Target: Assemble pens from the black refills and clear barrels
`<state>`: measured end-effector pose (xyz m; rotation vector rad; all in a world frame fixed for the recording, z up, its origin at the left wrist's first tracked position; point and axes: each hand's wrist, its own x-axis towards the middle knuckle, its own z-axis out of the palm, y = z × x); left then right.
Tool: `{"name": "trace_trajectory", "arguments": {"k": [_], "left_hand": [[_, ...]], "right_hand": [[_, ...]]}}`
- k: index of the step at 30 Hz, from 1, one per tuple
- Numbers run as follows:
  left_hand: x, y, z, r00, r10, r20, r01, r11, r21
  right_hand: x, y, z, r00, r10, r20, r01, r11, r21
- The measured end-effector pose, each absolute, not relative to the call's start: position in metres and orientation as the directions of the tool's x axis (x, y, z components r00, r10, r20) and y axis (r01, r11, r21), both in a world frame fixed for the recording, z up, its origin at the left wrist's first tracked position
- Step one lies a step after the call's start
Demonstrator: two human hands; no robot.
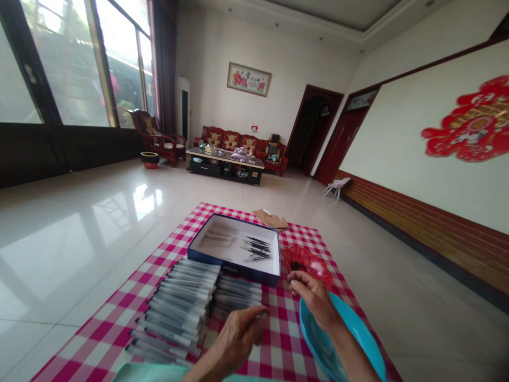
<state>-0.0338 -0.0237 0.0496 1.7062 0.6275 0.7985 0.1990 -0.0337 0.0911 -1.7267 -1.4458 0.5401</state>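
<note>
Head view, checked cloth [286,331]: spreading beneath bowl and box.
Blue bowl [352,318]: sitting under my right forearm.
Box [254,274]: holding slim black parts.
Red dish [318,265]: lying by my right hand [312,297].
Pens [178,307]: lying in rows left of my left hand [240,331], looking translucent, dark-ended.
Fingers: both hands' are pinching nearly together; I can't tell on what.

Bright windows [122,58] — glossy floor [99,239]; red sofa [240,140] below framed picture [249,79].

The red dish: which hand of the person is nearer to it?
Right. The right hand is at the near edge of the red dish; the left hand is farther, leftward and nearer the camera, by the pens.
</note>
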Motion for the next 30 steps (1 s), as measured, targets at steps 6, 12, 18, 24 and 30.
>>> {"name": "trace_trajectory", "arguments": {"k": [6, 12, 18, 24, 30], "left_hand": [[-0.033, -0.039, 0.061, 0.622, 0.750, 0.223, -0.029, -0.263, 0.964], [-0.037, -0.051, 0.069, 0.639, 0.743, 0.199, 0.001, -0.260, 0.966], [-0.038, -0.054, 0.072, 0.637, 0.743, 0.205, -0.001, -0.265, 0.964], [-0.040, -0.056, 0.073, 0.638, 0.731, 0.242, 0.084, -0.379, 0.922], [-0.041, -0.058, 0.071, 0.613, 0.715, 0.336, 0.200, -0.552, 0.809]], "right_hand": [[0.139, -0.093, 0.085, 0.263, 0.962, 0.070, 0.147, 0.032, -0.989], [0.121, -0.111, 0.071, 0.326, 0.942, 0.076, 0.079, 0.053, -0.995], [0.119, -0.115, 0.064, 0.337, 0.938, 0.086, 0.091, 0.058, -0.994], [0.114, -0.116, 0.067, 0.342, 0.935, 0.097, 0.153, 0.047, -0.987], [0.109, -0.121, 0.070, 0.327, 0.936, 0.130, 0.234, 0.054, -0.971]]}}
